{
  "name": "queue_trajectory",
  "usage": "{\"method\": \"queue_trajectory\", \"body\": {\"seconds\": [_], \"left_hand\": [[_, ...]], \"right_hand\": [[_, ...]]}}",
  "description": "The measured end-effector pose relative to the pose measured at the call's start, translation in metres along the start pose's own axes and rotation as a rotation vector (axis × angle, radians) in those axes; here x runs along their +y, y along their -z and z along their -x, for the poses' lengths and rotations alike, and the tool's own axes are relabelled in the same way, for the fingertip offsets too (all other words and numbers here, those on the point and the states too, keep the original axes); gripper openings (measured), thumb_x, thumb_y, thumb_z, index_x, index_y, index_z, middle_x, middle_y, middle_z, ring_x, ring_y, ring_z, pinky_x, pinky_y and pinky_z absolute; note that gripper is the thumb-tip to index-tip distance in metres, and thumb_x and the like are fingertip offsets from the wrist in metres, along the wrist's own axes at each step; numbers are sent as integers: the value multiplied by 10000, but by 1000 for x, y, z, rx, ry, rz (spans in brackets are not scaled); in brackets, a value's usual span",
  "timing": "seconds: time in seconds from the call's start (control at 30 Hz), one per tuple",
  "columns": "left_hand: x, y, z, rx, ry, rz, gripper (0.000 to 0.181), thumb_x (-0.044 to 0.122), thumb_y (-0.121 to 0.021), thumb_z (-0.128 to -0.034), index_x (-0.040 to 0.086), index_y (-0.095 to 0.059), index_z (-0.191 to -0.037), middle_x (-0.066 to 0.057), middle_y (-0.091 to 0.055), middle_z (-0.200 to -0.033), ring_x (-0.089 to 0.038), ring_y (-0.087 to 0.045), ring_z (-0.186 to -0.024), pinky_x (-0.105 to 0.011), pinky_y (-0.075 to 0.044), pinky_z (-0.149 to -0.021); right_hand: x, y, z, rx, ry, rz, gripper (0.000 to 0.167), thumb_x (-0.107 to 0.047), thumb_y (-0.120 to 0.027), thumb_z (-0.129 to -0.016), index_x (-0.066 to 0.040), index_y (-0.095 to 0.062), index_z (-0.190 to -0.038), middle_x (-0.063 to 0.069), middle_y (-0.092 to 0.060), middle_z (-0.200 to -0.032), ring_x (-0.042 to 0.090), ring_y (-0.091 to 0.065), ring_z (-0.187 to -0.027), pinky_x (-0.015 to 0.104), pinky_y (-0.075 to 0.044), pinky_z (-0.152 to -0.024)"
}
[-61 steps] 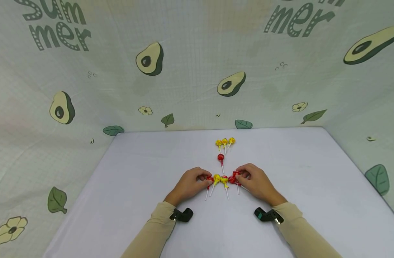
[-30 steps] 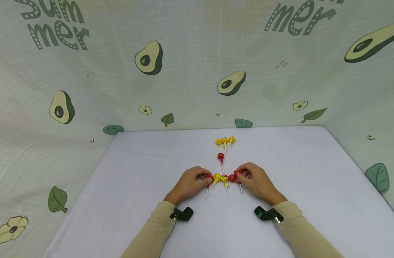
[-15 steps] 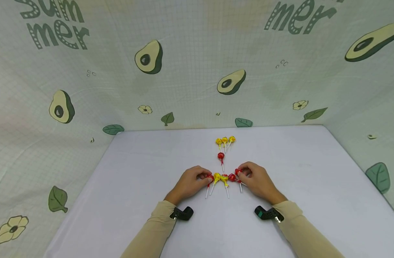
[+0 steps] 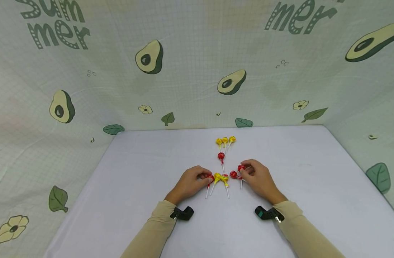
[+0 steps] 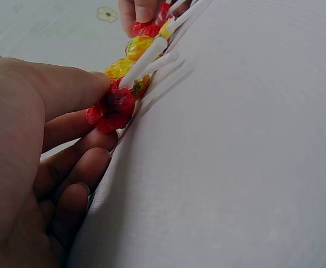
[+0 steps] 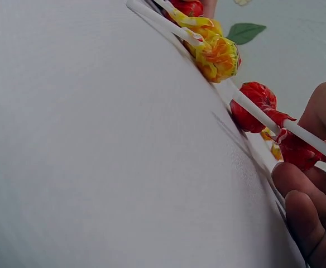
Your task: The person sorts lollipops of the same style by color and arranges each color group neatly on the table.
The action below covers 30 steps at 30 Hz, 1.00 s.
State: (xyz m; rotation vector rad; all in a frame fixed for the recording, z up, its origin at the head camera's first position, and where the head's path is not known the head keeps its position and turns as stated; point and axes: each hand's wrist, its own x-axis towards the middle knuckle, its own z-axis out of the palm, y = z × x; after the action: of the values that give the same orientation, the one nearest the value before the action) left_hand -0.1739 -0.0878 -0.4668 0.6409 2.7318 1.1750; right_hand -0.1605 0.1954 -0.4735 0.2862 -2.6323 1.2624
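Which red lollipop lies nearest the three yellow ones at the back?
The lone red lollipop in front of that trio; other red ones are by the left hand and right hand.

Left hand (image 4: 191, 182) pinching, palm turned inward; right hand (image 4: 259, 179) pinching slightly farther forward; forearms (image 4: 149, 231) angled inward.

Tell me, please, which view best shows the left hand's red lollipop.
The left wrist view: the red lollipop looks large there, pinched by the left hand. The head view shows it small and partly covered; the right wrist view catches only part, at its top edge.
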Motion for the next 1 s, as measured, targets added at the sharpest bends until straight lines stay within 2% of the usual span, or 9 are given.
{"method": "queue_trajectory", "body": {"seconds": [0.33,0.5,0.67,1.0], "left_hand": [[1,-1,0,6,0,-8,227,336,-702,-951,211,-739,-1137,149,-611,-948,-69,-560,-871,-268,-483,-779],[0,-1,0,5,3,-16,230,340,-700,-952,211,-738,-1137,148,-608,-942,-68,-559,-868,-267,-481,-774],[0,-1,-1,3,5,-15,228,337,-702,-951,212,-738,-1138,149,-609,-946,-66,-561,-871,-265,-481,-775],[-2,-2,-1,6,-9,-14,238,344,-700,-950,213,-736,-1146,153,-614,-957,-61,-560,-878,-266,-479,-783]], "right_hand": [[6,1,-1,57,35,0,257,-120,-731,-900,-98,-683,-1151,16,-629,-1022,143,-596,-812,259,-493,-686],[7,3,-3,127,48,1,234,-98,-734,-889,-83,-702,-1120,26,-636,-1008,142,-599,-800,222,-484,-690],[6,5,-4,169,29,-8,226,-94,-728,-891,-60,-704,-1113,41,-650,-1014,149,-608,-795,203,-475,-687],[7,7,-4,194,-8,-12,219,-106,-712,-914,-63,-698,-1128,40,-649,-1026,152,-605,-794,193,-461,-676]]}}
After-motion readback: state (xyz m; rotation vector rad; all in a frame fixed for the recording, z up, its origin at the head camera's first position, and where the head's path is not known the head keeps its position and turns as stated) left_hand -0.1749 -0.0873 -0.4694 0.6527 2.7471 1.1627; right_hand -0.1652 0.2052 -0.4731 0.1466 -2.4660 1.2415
